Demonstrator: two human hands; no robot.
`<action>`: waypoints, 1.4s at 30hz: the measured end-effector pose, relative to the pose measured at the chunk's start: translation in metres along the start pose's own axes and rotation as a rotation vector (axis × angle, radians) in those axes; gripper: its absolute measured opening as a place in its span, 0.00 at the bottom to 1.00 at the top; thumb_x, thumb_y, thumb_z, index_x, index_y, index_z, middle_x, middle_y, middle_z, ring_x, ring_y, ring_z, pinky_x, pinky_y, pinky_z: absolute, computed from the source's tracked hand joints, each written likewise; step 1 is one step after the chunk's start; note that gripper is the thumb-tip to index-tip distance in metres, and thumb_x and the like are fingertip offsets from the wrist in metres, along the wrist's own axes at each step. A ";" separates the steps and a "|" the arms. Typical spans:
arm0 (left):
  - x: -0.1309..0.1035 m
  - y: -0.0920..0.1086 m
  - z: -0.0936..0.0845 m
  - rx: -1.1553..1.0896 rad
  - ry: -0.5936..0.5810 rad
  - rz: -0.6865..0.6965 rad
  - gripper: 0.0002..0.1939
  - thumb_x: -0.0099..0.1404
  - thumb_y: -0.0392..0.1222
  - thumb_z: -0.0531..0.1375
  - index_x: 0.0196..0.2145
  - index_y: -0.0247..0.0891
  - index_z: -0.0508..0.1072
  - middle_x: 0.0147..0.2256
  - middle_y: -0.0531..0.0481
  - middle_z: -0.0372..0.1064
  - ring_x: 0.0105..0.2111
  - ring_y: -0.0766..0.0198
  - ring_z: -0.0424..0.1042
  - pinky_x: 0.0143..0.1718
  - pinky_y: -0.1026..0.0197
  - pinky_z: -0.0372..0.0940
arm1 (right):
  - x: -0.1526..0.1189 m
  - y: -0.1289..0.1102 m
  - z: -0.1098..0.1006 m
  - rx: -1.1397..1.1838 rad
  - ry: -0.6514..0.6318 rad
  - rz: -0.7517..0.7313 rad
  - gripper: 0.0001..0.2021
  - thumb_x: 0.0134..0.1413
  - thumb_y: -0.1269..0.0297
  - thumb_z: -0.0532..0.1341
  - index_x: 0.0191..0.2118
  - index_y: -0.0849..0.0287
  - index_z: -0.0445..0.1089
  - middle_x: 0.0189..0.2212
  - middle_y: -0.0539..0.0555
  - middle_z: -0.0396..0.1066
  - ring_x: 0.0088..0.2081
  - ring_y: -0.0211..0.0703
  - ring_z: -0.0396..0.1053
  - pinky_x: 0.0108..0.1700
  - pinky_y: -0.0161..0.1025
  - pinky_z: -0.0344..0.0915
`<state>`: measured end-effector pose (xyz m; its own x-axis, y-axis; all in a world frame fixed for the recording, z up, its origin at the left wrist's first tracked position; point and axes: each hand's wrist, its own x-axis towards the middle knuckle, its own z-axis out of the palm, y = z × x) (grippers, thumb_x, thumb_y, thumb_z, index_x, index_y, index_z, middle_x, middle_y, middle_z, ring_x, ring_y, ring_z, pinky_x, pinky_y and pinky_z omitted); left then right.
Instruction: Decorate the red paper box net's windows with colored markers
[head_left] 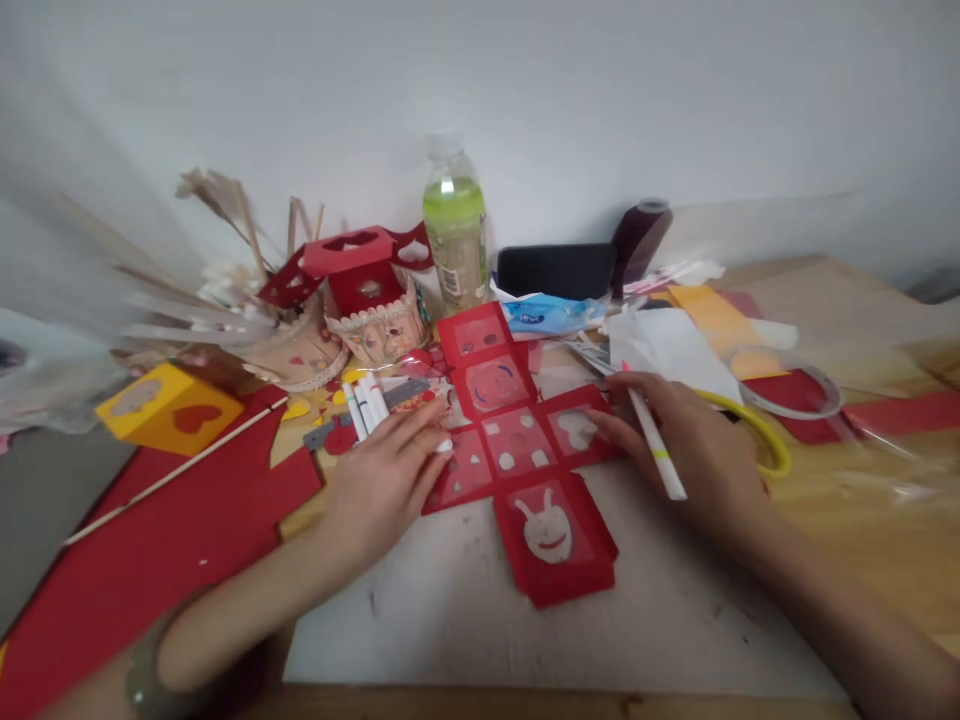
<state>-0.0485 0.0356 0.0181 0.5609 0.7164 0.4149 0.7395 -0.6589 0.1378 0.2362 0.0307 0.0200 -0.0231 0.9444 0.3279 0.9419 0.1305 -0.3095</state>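
A red cross-shaped paper cutout with translucent panels lies flat on a pale board. Its panels carry white shapes, a round face and, at the near end, a horned face with a red mouth. My left hand rests on its left panel, fingers extended and holding nothing, close beside several white markers. In my right hand is a white marker with a yellow band, slanting down from between thumb and fingers. A fingertip of that hand touches the cutout's right panel.
Behind the cutout stand a green-capped-liquid bottle, a blue tissue pack and a black phone. Decorated baskets, a yellow box and red sheets are left. Yellow tape lies right.
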 end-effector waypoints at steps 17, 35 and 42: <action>0.045 -0.013 0.008 -1.013 -0.158 -0.669 0.13 0.56 0.49 0.60 0.25 0.34 0.70 0.26 0.49 0.69 0.28 0.65 0.70 0.31 0.64 0.65 | -0.001 -0.001 0.001 0.455 0.002 0.010 0.08 0.52 0.61 0.58 0.38 0.56 0.66 0.31 0.54 0.73 0.31 0.47 0.72 0.32 0.41 0.66; 0.060 0.041 -0.085 -0.984 0.171 -0.432 0.09 0.60 0.45 0.59 0.30 0.35 0.72 0.30 0.52 0.67 0.28 0.70 0.65 0.29 0.68 0.60 | -0.015 -0.037 -0.074 0.917 0.441 0.095 0.09 0.39 0.64 0.67 0.30 0.56 0.69 0.26 0.47 0.66 0.25 0.36 0.63 0.24 0.34 0.62; 0.067 0.057 -0.126 -0.936 0.219 -0.353 0.08 0.61 0.43 0.59 0.31 0.35 0.70 0.28 0.50 0.67 0.27 0.69 0.67 0.26 0.67 0.62 | -0.011 -0.052 -0.110 0.984 0.532 0.091 0.10 0.37 0.67 0.69 0.29 0.56 0.69 0.25 0.46 0.68 0.26 0.34 0.64 0.25 0.31 0.62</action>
<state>-0.0153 0.0171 0.1674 0.2180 0.9085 0.3566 0.2095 -0.4004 0.8921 0.2244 -0.0199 0.1302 0.4004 0.7441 0.5349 0.2527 0.4714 -0.8449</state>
